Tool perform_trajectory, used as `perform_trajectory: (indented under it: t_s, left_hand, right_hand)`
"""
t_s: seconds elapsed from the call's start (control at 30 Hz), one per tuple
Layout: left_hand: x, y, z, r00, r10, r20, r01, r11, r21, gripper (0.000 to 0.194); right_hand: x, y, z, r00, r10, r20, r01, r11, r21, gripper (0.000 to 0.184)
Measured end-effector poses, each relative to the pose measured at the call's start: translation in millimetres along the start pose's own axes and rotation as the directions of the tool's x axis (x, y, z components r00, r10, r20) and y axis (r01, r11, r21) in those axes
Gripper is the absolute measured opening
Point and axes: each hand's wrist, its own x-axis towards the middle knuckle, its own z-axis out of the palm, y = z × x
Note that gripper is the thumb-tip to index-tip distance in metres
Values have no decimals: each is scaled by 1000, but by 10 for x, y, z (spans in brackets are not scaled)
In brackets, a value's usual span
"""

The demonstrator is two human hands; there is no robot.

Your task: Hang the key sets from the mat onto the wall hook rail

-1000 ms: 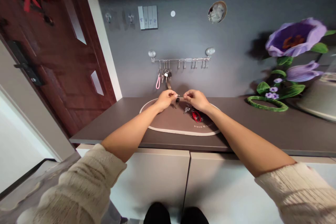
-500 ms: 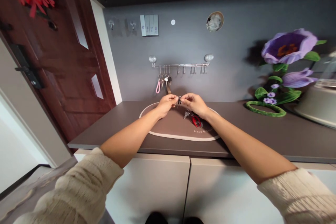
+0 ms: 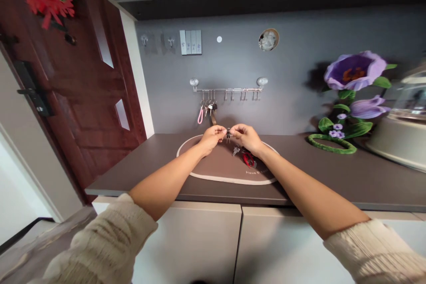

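Between my two hands hang black-headed keys (image 3: 228, 135), their blades pointing down. My left hand (image 3: 213, 136) pinches them from the left side, fingers closed. From the right, my right hand (image 3: 246, 136) grips them with thumb and fingertips. The ring that joins them is too small to make out clearly. Below, on the brown oval mat (image 3: 213, 169), lie a silver key (image 3: 236, 150) and a red-corded key bunch (image 3: 248, 159), partly covered by my right hand and wrist.
A clear hook rail (image 3: 229, 90) on the grey wall carries several keys and a pink strap (image 3: 200, 116) at its left end. Purple fabric flowers (image 3: 354, 71) stand at the right, beside a beige domed object (image 3: 399, 137). A dark red door (image 3: 76, 80) is at the left.
The view has tilted slightly upward, so everything sits a little lower in the picture. Both hands remain together on the keys, nearly unmoved over the mat.
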Motion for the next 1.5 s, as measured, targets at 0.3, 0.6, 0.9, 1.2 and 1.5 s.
perform_trajectory:
  t_s: [0.3, 0.6, 0.9, 1.2, 1.5]
  left_hand:
    - [-16, -3, 10, 995, 35, -98, -19, 987, 161, 16]
    - [38, -87, 17, 985, 59, -162, -7, 952, 306, 20]
    - [24, -48, 30, 978, 85, -189, -17, 941, 338, 20]
    - [39, -49, 42, 974, 99, -205, -12, 922, 387, 20]
    - [51, -52, 26, 971, 113, -209, -20, 915, 403, 20]
  right_hand:
    - [90, 15, -58, 985, -141, -95, 126, 981, -148, 19]
    - [518, -164, -3, 981, -67, -181, 68, 998, 0, 15]
    - [914, -421, 131, 952, 189, -240, -100, 935, 339, 8]
    - [1100, -475, 173, 882, 362, -302, -211, 875, 435, 16]
    - [1186, -371, 197, 848, 424, -318, -249, 849, 467, 11]
